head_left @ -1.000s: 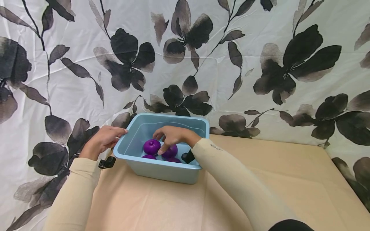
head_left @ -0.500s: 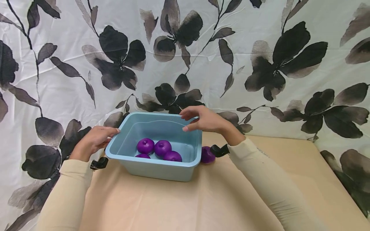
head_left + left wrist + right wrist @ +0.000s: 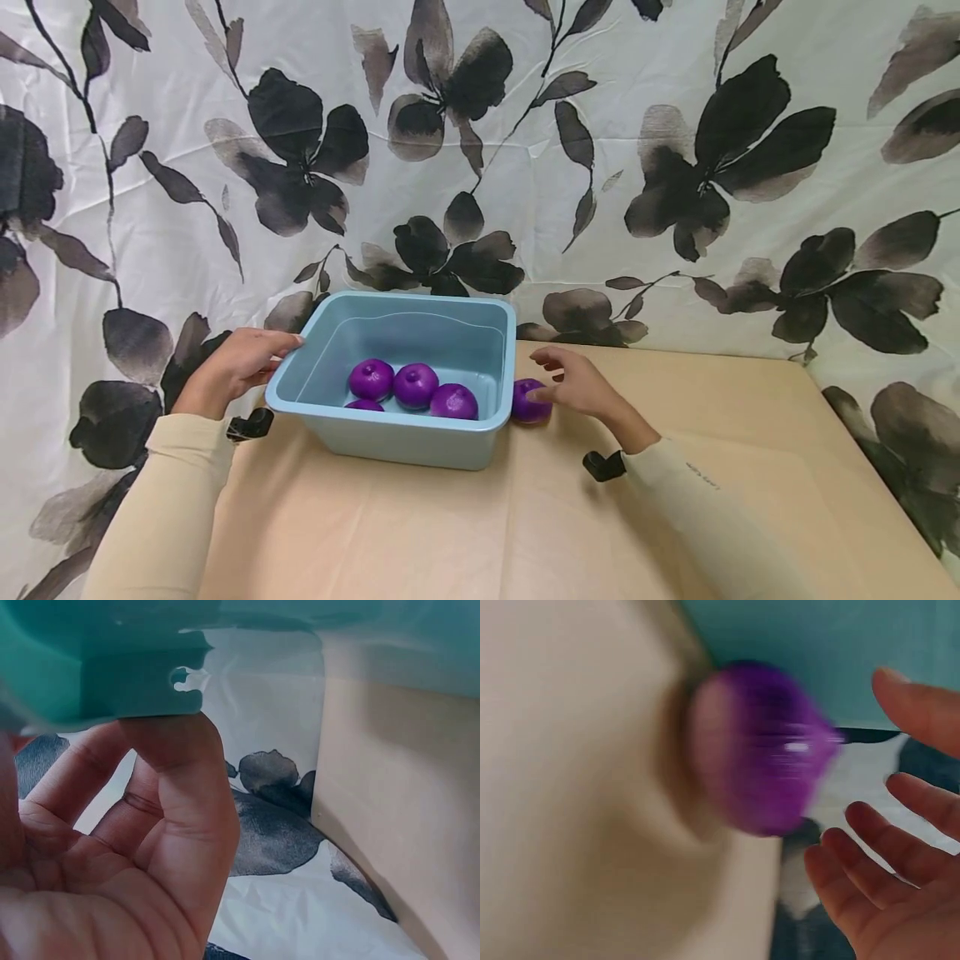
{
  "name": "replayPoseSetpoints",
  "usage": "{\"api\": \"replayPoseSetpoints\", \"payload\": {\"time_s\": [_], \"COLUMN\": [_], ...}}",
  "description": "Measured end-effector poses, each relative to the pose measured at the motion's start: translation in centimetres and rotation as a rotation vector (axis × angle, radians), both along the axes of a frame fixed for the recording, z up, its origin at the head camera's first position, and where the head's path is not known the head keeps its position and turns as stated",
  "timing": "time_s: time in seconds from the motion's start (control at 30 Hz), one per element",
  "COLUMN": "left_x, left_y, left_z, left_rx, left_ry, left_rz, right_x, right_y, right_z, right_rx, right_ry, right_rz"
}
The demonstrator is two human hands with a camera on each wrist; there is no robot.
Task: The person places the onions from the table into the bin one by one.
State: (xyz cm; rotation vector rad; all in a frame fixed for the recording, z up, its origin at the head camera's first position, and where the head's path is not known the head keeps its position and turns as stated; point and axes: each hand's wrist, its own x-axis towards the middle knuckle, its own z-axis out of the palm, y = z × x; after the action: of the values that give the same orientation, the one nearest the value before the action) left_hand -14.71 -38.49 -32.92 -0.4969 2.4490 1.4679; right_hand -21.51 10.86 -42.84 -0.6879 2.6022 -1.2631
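Observation:
A light blue plastic bin point(image 3: 405, 442) stands on the table with several glossy purple onions point(image 3: 415, 386) inside, one partly hidden by its front wall. My left hand point(image 3: 243, 367) grips the left rim of the bin; in the left wrist view the fingers point(image 3: 187, 772) curl up under that rim. Outside the bin, against its right wall, sits another purple onion point(image 3: 761, 750), pointed at the top and blurred in the right wrist view. My right hand point(image 3: 581, 383) is spread beside and over it, thumb overlapping it in the head view and fingers apart.
A table with a tan cover point(image 3: 720, 433) lies under the bin and extends to the right. Behind it hangs a white cloth point(image 3: 555, 183) with dark flowers, close to the bin's back side.
My right hand came out of the bin, passed over its right rim and lowered beside the onion outside. Another onion now shows uncovered inside. The left hand stays on the rim.

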Motion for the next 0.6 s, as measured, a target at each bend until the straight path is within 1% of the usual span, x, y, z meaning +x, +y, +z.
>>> {"api": "replayPoseSetpoints", "payload": {"time_s": [0.13,0.27,0.37,0.47,0.6], "left_x": [0.0,0.0,0.0,0.0,-0.1], "left_y": [0.0,0.0,0.2,0.2,-0.1], "left_z": [0.0,0.0,0.0,0.0,0.1], "left_rx": [-0.007,0.021,0.029,0.028,0.034], "left_ry": [-0.006,-0.001,-0.001,-0.008,-0.018], "left_rz": [0.009,0.013,0.010,0.008,0.003], "right_x": [0.7,1.3,1.6,1.8,2.0], "right_y": [-0.1,-0.6,-0.8,-1.0,-1.1], "right_z": [-2.4,-3.8,-4.3,-4.6,-4.7], "right_rx": [0.027,0.047,0.053,0.042,0.041], "right_ry": [-0.060,-0.031,0.011,0.019,0.035], "right_rz": [-0.002,-0.012,-0.030,-0.057,-0.070]}}
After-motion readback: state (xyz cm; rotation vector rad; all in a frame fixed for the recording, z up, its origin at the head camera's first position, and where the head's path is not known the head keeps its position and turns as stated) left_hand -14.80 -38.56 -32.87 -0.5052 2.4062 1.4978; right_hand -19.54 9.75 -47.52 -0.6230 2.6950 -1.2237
